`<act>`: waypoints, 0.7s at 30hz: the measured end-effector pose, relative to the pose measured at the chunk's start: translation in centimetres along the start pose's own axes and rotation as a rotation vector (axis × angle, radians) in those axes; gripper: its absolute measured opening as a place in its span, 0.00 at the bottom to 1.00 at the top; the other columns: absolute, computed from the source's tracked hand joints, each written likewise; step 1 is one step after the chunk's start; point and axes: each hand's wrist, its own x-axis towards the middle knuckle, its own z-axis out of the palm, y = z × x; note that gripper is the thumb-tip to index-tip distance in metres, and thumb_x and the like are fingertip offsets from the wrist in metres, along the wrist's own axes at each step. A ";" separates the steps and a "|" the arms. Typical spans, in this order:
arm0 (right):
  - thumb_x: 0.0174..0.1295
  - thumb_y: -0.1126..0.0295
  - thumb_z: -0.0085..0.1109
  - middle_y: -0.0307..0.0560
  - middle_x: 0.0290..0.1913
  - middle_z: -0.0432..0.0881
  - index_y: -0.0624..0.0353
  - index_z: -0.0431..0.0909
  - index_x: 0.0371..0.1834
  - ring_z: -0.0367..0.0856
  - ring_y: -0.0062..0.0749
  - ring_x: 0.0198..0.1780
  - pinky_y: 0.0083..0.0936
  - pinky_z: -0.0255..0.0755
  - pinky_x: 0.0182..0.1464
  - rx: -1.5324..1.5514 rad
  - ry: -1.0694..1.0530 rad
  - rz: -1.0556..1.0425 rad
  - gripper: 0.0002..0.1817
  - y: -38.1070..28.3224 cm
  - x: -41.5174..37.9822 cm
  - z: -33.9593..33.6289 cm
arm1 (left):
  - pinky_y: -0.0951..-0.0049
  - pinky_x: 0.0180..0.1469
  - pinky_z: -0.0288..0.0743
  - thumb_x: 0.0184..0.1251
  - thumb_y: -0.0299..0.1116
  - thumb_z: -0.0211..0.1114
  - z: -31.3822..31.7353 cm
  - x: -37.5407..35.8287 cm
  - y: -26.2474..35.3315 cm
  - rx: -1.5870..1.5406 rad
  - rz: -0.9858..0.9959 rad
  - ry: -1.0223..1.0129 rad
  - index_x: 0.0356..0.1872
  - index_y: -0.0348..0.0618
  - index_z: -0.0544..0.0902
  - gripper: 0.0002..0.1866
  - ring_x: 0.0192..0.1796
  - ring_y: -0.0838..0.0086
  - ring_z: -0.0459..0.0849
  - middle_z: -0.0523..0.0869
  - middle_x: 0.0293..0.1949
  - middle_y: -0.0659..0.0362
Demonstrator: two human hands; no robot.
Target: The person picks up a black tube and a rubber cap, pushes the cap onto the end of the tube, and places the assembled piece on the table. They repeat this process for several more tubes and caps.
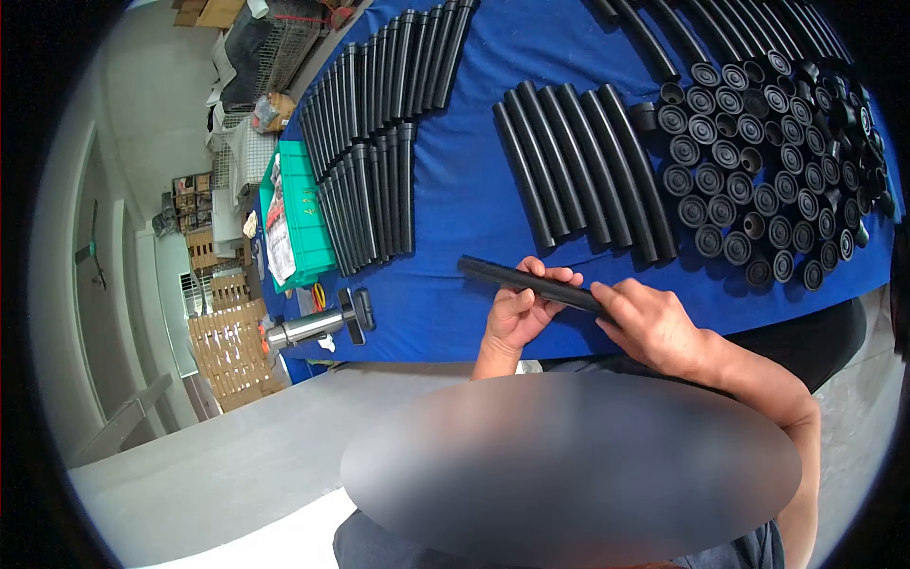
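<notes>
Fingers of left hand (517,313) curl around black tube (531,282) near its middle; right hand (652,322) clamps the near-right end. Tube held above blue table (455,199) edge, long axis running left-far to right-near. Free end projects leftward past left hand. Tube row (583,171) and caps (768,161) lie beyond.

My right hand (654,327) covers one end of the black tube (531,283) I hold, so that end is out of sight, and my left hand (519,311) hides part of its underside. A grey blur (569,465) blanks out my lap and forearms. The long tubes (720,24) run off the top edge. The print on the papers in the green crate (308,213) is too small to read.
</notes>
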 end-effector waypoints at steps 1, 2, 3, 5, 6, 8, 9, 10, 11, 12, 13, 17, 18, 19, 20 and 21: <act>0.60 0.68 0.73 0.59 0.37 0.84 0.68 0.80 0.56 0.87 0.51 0.38 0.40 0.81 0.44 -0.144 0.007 -0.070 0.23 -0.1 -0.1 0.1 | 0.45 0.75 0.72 0.68 0.25 0.73 0.0 0.0 0.0 0.005 0.002 0.016 0.56 0.43 0.77 0.19 0.73 0.43 0.74 0.83 0.62 0.39; 0.60 0.69 0.72 0.57 0.36 0.83 0.67 0.79 0.57 0.86 0.49 0.36 0.39 0.81 0.41 -0.155 0.013 -0.069 0.23 -0.1 -0.1 0.2 | 0.45 0.75 0.71 0.68 0.25 0.73 0.0 -0.1 -0.1 0.017 0.009 0.000 0.56 0.44 0.77 0.19 0.73 0.44 0.75 0.83 0.62 0.39; 0.60 0.69 0.72 0.55 0.35 0.81 0.67 0.78 0.58 0.85 0.47 0.34 0.39 0.81 0.39 0.009 -0.012 0.006 0.25 -0.1 0.0 -0.1 | 0.45 0.75 0.71 0.68 0.25 0.72 -0.1 0.0 -0.1 0.029 0.016 -0.016 0.56 0.44 0.77 0.19 0.73 0.44 0.75 0.83 0.62 0.39; 0.60 0.70 0.72 0.51 0.34 0.77 0.65 0.76 0.61 0.83 0.44 0.30 0.39 0.81 0.35 0.339 -0.063 0.156 0.27 0.0 0.4 -0.8 | 0.46 0.76 0.71 0.68 0.25 0.72 -0.1 0.0 -0.1 0.038 0.020 -0.022 0.56 0.44 0.77 0.18 0.73 0.44 0.75 0.83 0.62 0.39; 0.60 0.69 0.71 0.53 0.36 0.79 0.66 0.76 0.61 0.84 0.46 0.32 0.40 0.81 0.36 0.230 -0.060 0.126 0.26 -0.1 0.4 -0.8 | 0.46 0.75 0.71 0.68 0.25 0.72 0.2 0.0 -0.1 0.035 0.018 -0.012 0.56 0.44 0.77 0.18 0.73 0.44 0.75 0.83 0.62 0.39; 0.62 0.67 0.71 0.55 0.38 0.81 0.67 0.77 0.60 0.85 0.49 0.35 0.41 0.82 0.39 0.012 -0.052 0.067 0.25 -0.3 0.3 -0.6 | 0.46 0.75 0.72 0.68 0.25 0.72 0.3 0.1 -0.1 0.025 0.014 -0.003 0.56 0.43 0.77 0.18 0.73 0.44 0.75 0.83 0.62 0.39; 0.63 0.67 0.71 0.57 0.39 0.83 0.67 0.77 0.60 0.86 0.50 0.36 0.41 0.82 0.40 -0.098 -0.048 0.037 0.25 -0.4 0.2 -0.6 | 0.46 0.75 0.72 0.68 0.25 0.72 0.4 0.1 -0.1 0.018 0.011 -0.004 0.56 0.43 0.77 0.18 0.73 0.44 0.75 0.83 0.62 0.39; 0.64 0.66 0.71 0.61 0.42 0.84 0.69 0.76 0.60 0.87 0.55 0.40 0.41 0.82 0.44 -0.196 -0.045 -0.082 0.25 0.1 0.0 -0.2 | 0.46 0.75 0.72 0.68 0.25 0.72 0.3 0.1 -0.1 0.009 0.009 -0.004 0.56 0.43 0.77 0.18 0.73 0.45 0.75 0.83 0.62 0.39; 0.64 0.66 0.71 0.61 0.42 0.84 0.69 0.76 0.60 0.87 0.55 0.40 0.41 0.82 0.44 -0.071 -0.030 -0.034 0.25 0.1 -0.1 -0.2 | 0.46 0.76 0.71 0.68 0.25 0.72 0.1 0.1 -0.1 0.005 0.013 -0.018 0.56 0.43 0.77 0.18 0.73 0.45 0.75 0.83 0.62 0.39; 0.64 0.66 0.70 0.61 0.42 0.84 0.68 0.76 0.60 0.87 0.56 0.40 0.42 0.82 0.44 0.055 -0.015 0.013 0.25 -0.1 0.0 -0.4 | 0.46 0.76 0.71 0.68 0.25 0.72 -0.2 0.1 -0.1 0.001 0.017 -0.031 0.56 0.43 0.77 0.19 0.73 0.44 0.75 0.83 0.62 0.39; 0.64 0.67 0.70 0.61 0.42 0.84 0.68 0.76 0.60 0.87 0.56 0.39 0.42 0.82 0.43 0.181 0.000 0.061 0.25 -0.7 0.6 -1.0 | 0.46 0.76 0.71 0.68 0.25 0.73 -0.4 0.0 -0.1 -0.003 0.023 -0.043 0.56 0.43 0.77 0.19 0.73 0.44 0.75 0.83 0.62 0.39; 0.63 0.67 0.70 0.64 0.41 0.85 0.67 0.78 0.59 0.87 0.57 0.40 0.42 0.81 0.43 0.336 -0.069 0.228 0.23 -0.5 0.6 -1.4 | 0.44 0.77 0.68 0.70 0.24 0.70 -0.1 0.2 0.1 -0.041 0.009 -0.045 0.56 0.40 0.75 0.18 0.75 0.41 0.72 0.82 0.63 0.37; 0.64 0.67 0.70 0.63 0.39 0.85 0.68 0.80 0.55 0.88 0.55 0.41 0.40 0.80 0.42 0.080 -0.008 0.132 0.21 -0.8 0.4 -1.2 | 0.44 0.78 0.68 0.70 0.24 0.70 0.0 0.2 0.0 -0.044 0.009 -0.035 0.56 0.40 0.75 0.18 0.75 0.41 0.72 0.82 0.63 0.37; 0.64 0.67 0.70 0.63 0.39 0.85 0.68 0.80 0.55 0.88 0.55 0.40 0.41 0.80 0.42 0.022 -0.019 0.104 0.21 -0.9 0.3 -1.1 | 0.44 0.78 0.68 0.70 0.23 0.70 0.1 0.1 0.0 -0.047 0.009 -0.022 0.56 0.40 0.75 0.18 0.75 0.41 0.72 0.82 0.62 0.37; 0.64 0.67 0.70 0.63 0.39 0.85 0.68 0.80 0.55 0.87 0.56 0.40 0.41 0.80 0.42 -0.035 -0.031 0.076 0.20 -0.9 0.3 -1.0 | 0.45 0.77 0.70 0.69 0.24 0.71 0.1 0.1 -0.1 -0.029 0.016 -0.028 0.56 0.41 0.75 0.18 0.74 0.42 0.73 0.82 0.62 0.38; 0.64 0.67 0.70 0.63 0.39 0.85 0.68 0.80 0.55 0.87 0.56 0.40 0.42 0.80 0.41 -0.091 -0.043 0.048 0.20 -1.3 0.5 -1.1 | 0.46 0.75 0.72 0.69 0.24 0.71 0.0 0.1 -0.1 -0.010 0.023 -0.032 0.56 0.42 0.76 0.18 0.74 0.43 0.74 0.83 0.62 0.39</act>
